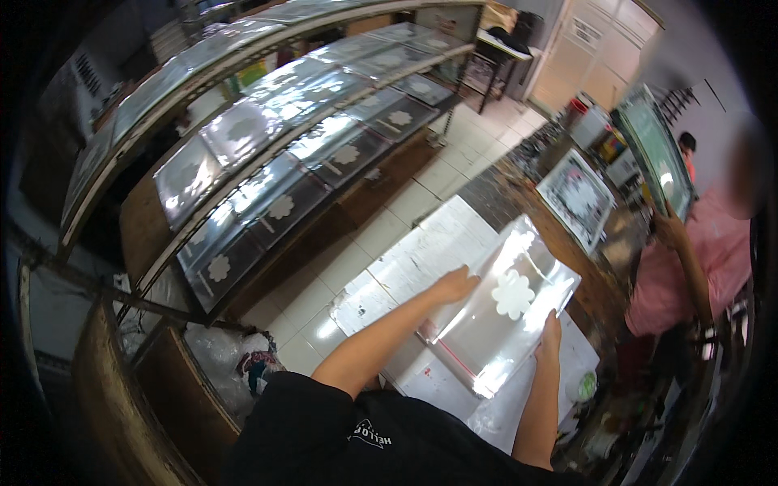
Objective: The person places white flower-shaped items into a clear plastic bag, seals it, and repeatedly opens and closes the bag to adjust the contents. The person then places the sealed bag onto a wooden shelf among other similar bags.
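Observation:
A clear, shiny plastic bag (496, 330) with a white flower-shaped print and a red line near its lower end lies tilted in front of me, above the white worktable. My left hand (455, 286) is closed at its left edge, with the fingertips partly hidden. On the opposite edge, my right hand (549, 334) grips the plastic, thumb uppermost. Underneath, the white tabletop (429, 243) shows scuffs and small stains.
To the left, a tiered rack (324, 194) carries rows of similar printed plastic sheets. At the right, a person in a pink shirt (693, 259) holds up a framed screen (658, 150). A smeared white-framed panel (575, 198) rests on the dark bench. A round greenish container (582, 387) stands near my right forearm.

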The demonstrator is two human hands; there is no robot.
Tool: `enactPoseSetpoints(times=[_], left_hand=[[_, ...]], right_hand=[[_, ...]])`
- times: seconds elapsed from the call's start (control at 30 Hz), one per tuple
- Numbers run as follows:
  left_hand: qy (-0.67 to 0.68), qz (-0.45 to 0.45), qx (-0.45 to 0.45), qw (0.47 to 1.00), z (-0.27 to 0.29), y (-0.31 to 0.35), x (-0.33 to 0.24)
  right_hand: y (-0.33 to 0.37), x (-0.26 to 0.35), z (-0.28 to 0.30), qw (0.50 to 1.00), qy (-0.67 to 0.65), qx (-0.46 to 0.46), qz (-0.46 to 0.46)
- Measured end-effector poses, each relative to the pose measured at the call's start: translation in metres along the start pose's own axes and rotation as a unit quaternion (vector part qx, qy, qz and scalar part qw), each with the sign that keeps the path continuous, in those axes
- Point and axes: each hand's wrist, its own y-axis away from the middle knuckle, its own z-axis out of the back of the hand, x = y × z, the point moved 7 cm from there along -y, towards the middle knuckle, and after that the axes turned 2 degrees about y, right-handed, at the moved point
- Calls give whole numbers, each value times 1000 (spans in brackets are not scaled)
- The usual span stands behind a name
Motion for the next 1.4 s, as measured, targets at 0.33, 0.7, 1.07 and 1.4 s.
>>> enactPoseSetpoints(times=[0.33,0.7,1.07,1.4], left_hand=[[-6,46,-13,999,-3,-5,9],[219,-27,-132,966,87,99,48],[417,64,-408,810,251,382,230],[179,-84,-622,758,433,565,160]], right_hand=[[2,0,-6,999,33,-4,-11],[-23,32,28,982,103,-105,116],[134,182,-288,918,49,128,371],[350,152,-660,672,136,598,416]])
